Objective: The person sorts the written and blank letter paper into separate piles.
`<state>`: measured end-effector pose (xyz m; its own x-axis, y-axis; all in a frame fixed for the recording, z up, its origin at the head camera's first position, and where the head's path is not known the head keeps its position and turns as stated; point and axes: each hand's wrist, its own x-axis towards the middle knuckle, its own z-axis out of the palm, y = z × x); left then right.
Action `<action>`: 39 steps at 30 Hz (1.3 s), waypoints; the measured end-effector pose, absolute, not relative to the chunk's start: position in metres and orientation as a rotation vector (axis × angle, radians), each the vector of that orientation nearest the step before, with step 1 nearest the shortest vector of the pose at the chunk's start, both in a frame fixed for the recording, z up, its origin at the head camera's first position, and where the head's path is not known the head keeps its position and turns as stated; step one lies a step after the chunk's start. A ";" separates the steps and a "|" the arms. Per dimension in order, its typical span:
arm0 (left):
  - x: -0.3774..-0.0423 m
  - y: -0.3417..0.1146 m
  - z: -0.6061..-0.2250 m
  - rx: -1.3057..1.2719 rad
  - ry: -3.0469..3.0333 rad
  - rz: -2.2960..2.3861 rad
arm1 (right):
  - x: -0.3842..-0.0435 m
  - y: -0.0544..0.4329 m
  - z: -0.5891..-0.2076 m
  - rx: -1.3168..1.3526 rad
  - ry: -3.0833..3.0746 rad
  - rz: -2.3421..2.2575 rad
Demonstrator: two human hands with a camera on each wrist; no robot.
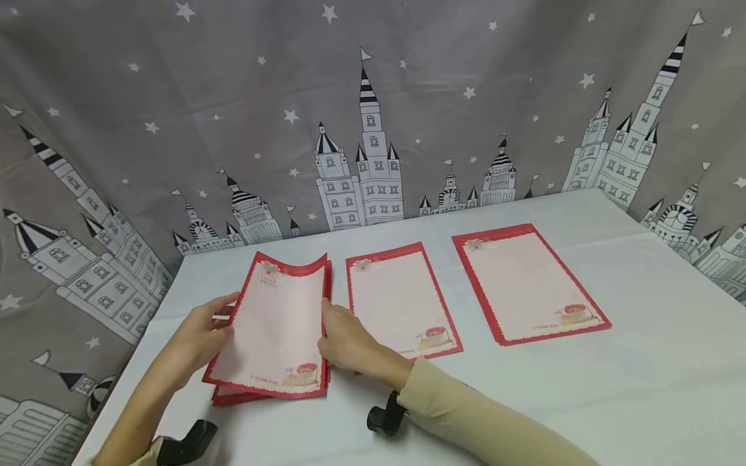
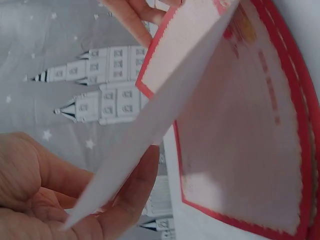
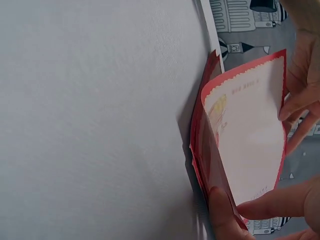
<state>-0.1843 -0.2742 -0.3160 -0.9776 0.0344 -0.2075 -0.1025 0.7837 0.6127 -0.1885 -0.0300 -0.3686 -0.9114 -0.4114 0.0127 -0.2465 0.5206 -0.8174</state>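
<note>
A pink sheet of paper with a red border [image 1: 280,323] is lifted and bowed between my two hands, above a stack of like sheets [image 1: 233,396] on the left of the table. My left hand [image 1: 201,333] pinches its left edge; in the left wrist view the fingers and thumb of the left hand [image 2: 75,195] lie on either side of the sheet. My right hand [image 1: 350,340] pinches the right edge between thumb and finger, seen also in the right wrist view, where the sheet [image 3: 250,130] curves upward. Flowers and a small red-and-yellow picture are printed on it.
Two more lots of red-bordered sheets lie to the right, a middle one [image 1: 396,304] beside my right hand and a far right one [image 1: 530,285]. The white table [image 1: 583,388] meets a grey curtain [image 1: 437,97] printed with castles and stars.
</note>
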 end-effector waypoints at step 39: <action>-0.193 -0.280 -0.360 -0.241 2.805 0.708 | -0.210 -0.043 -0.379 -0.435 2.527 -1.216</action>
